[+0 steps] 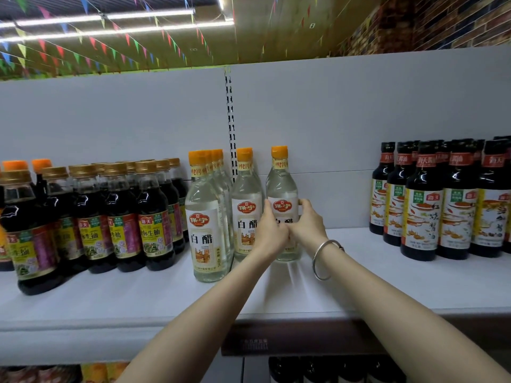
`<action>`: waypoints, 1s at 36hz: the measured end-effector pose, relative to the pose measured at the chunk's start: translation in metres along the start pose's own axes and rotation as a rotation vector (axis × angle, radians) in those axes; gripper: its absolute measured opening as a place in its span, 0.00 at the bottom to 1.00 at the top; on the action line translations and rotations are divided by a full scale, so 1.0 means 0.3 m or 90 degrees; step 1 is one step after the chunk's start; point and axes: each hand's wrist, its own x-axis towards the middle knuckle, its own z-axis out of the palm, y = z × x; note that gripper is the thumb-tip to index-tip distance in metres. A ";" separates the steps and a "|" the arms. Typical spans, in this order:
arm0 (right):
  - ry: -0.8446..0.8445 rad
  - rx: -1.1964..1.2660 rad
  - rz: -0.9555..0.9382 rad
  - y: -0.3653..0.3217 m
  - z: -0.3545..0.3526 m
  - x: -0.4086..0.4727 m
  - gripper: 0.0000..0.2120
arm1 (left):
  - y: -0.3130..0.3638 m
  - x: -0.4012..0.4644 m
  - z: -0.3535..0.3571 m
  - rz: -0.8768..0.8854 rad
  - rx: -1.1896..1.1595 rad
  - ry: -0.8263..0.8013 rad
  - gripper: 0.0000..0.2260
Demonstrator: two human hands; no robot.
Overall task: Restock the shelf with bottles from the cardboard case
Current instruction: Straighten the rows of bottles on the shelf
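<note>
clear bottle (282,186) with an orange cap stands upright on the white shelf (387,277), just right of its twin (246,194). the left hand (269,230) and right hand (308,222) both grip its labelled body. dark sauce bottles (425,200) stand well apart to the right, more (124,214) at left.

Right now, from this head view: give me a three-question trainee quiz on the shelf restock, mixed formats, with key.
1. True or false: both hands grip the same clear bottle.
2. Multiple choice: The bracelet is on which wrist? A) left B) right C) neither
3. Fill in: the caps on the clear bottles are ____.

Key:
1. True: the left hand and right hand wrap the rightmost clear bottle, upright on the shelf.
2. B
3. Orange
</note>
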 end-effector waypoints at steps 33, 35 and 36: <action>-0.194 0.459 0.208 0.035 0.041 0.133 0.32 | 0.012 0.099 0.071 -0.214 -0.489 0.053 0.24; -0.186 0.444 0.208 0.035 0.041 0.133 0.32 | 0.006 0.103 0.074 -0.202 -0.476 0.049 0.22; -0.182 0.440 0.207 0.035 0.042 0.133 0.32 | 0.002 0.106 0.076 -0.198 -0.468 0.049 0.22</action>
